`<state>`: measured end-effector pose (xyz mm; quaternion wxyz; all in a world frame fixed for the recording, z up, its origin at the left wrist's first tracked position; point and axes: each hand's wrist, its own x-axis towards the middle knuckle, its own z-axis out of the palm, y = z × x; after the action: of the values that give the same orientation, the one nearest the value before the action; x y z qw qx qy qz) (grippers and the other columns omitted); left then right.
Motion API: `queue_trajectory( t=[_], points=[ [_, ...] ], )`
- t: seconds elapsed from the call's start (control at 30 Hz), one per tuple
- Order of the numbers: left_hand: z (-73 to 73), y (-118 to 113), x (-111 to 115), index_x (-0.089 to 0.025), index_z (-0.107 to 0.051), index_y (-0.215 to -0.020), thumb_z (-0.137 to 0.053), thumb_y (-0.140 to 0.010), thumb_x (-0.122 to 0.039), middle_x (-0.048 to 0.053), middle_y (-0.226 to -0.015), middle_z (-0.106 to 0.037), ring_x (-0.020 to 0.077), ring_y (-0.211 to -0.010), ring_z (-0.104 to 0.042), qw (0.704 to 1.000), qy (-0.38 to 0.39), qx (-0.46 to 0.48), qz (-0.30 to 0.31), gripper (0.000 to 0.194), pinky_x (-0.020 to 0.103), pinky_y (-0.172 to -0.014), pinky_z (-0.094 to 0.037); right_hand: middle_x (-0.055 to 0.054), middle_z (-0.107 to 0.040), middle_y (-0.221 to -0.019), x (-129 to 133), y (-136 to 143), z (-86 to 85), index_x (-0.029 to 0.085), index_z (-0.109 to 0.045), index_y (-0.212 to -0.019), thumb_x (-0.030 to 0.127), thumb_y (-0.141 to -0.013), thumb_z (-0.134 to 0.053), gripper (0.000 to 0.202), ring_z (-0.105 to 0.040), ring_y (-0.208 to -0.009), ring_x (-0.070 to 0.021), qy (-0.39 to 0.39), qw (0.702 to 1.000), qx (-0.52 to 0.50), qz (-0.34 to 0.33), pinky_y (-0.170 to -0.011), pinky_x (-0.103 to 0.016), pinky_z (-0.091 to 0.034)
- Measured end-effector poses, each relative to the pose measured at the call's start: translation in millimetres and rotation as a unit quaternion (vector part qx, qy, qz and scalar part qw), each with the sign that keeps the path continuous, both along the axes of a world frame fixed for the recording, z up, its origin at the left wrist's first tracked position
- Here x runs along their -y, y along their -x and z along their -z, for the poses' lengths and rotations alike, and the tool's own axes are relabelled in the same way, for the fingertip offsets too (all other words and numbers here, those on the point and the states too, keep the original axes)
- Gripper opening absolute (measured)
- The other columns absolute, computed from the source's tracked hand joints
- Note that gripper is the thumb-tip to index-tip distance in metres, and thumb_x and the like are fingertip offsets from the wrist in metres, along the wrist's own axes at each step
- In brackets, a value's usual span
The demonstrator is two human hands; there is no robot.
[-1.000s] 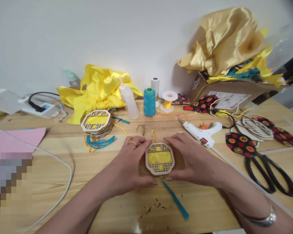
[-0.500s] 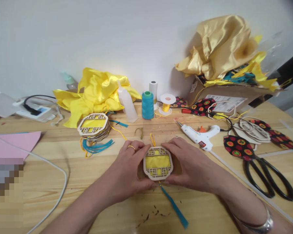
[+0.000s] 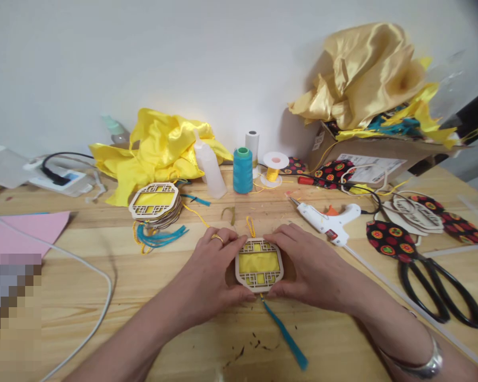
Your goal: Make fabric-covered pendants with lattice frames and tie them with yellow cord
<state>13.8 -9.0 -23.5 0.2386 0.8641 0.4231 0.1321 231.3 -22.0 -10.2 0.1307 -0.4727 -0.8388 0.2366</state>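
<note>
Between both hands is a small wooden lattice pendant (image 3: 258, 262) with yellow satin showing through its openings. A yellow cord loop (image 3: 250, 227) sticks out at its top, and a teal tassel (image 3: 284, 334) trails from its bottom toward me. My left hand (image 3: 217, 265), with a ring on one finger, grips the pendant's left edge, thumb at the lower rim. My right hand (image 3: 305, 268) grips the right edge in the same way. To the left lies a stack of similar lattice pendants (image 3: 154, 201) with teal tassels (image 3: 161, 237).
A white glue gun (image 3: 329, 220) and scissors with black handles (image 3: 440, 289) lie at the right. Behind stand a teal thread spool (image 3: 242, 171), a white squeeze bottle (image 3: 210, 167) and yellow satin (image 3: 159, 146). A fabric-filled carton (image 3: 376, 159) stands back right. A white cable (image 3: 103, 297) curves at left.
The view has shifted very slightly. Both hands keep the same grip on the pendant, which stays in place on the table.
</note>
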Motion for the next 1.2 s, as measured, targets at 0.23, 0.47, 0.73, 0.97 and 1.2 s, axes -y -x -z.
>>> queue_trajectory(
  t=[0.23, 0.47, 0.73, 0.97, 1.2],
  points=[
    [3.9, 1.5, -1.6, -0.023, -0.050, -0.124, -0.069, -0.061, -0.054, 0.009, -0.112, -0.052, 0.0289, -0.105, -0.041, 1.000, -0.010, 0.002, 0.003, 0.073, 0.045, -0.092, -0.038, -0.007, -0.056, -0.100, 0.0, -1.2, 3.5, 0.021, -0.053, -0.113, 0.040, -0.060, -0.076, 0.061, -0.049, -0.094, -0.0241, -0.012, 1.000, 0.000, -0.002, -0.080, -0.039, -0.040],
    [2.8, 0.7, -1.2, -0.019, -0.052, -0.122, -0.071, -0.060, -0.053, 0.010, -0.110, -0.051, 0.0281, -0.102, -0.044, 1.000, 0.007, 0.003, -0.001, 0.072, 0.045, -0.090, -0.039, -0.006, -0.055, -0.102, 0.2, 0.5, 3.1, 0.021, -0.052, -0.113, 0.038, -0.060, -0.076, 0.061, -0.048, -0.095, -0.0242, -0.001, 1.000, 0.012, -0.001, -0.081, -0.039, -0.040],
    [-1.5, 0.5, 2.6, -0.025, -0.050, -0.122, -0.072, -0.062, -0.048, 0.008, -0.111, -0.050, 0.0284, -0.104, -0.042, 0.999, 0.028, 0.016, -0.013, 0.068, 0.045, -0.090, -0.040, -0.007, -0.053, -0.101, 2.2, 1.8, 1.1, 0.020, -0.051, -0.113, 0.037, -0.061, -0.074, 0.060, -0.047, -0.097, -0.0248, -0.009, 1.000, 0.007, 0.002, -0.084, -0.040, -0.039],
    [-2.5, 0.8, 2.9, -0.026, -0.048, -0.124, -0.072, -0.061, -0.049, 0.008, -0.114, -0.047, 0.0282, -0.106, -0.041, 0.999, 0.041, 0.015, -0.017, 0.071, 0.045, -0.092, -0.039, -0.007, -0.054, -0.100, 2.2, 1.3, -1.8, 0.020, -0.052, -0.113, 0.036, -0.063, -0.073, 0.057, -0.047, -0.095, -0.0243, -0.006, 1.000, 0.004, -0.001, -0.084, -0.040, -0.039],
    [-1.4, 2.4, 4.5, -0.027, -0.044, -0.128, -0.076, -0.055, -0.047, 0.008, -0.119, -0.044, 0.0293, -0.109, -0.041, 0.998, 0.058, 0.003, -0.017, 0.082, 0.047, -0.094, -0.037, -0.007, -0.054, -0.102, 2.2, 0.2, -3.7, 0.021, -0.051, -0.115, 0.037, -0.065, -0.072, 0.056, -0.048, -0.096, -0.0238, 0.001, 1.000, -0.002, -0.009, -0.083, -0.039, -0.040]
  ],
)
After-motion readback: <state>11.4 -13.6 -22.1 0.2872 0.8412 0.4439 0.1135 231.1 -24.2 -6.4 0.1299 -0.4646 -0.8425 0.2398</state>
